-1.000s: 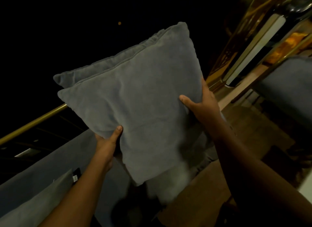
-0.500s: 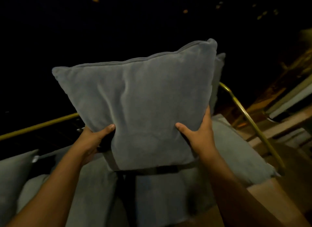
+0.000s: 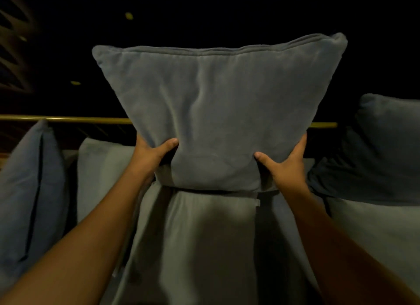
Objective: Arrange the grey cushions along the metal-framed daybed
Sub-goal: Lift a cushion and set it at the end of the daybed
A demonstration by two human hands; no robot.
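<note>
- Grey cushion (image 3: 218,114) now squared up before brass rail (image 3: 68,119), no longer angled.
- Left hand (image 3: 151,156), right hand (image 3: 287,166): clamped on lower corners.
- Ready for seating between neighbouring cushions.

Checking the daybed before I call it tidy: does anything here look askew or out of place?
Nothing looks damaged or spilled. The held cushion is upright between the left hand and right hand, not yet let go. The cushion at far left leans sideways, showing its edge.
</note>
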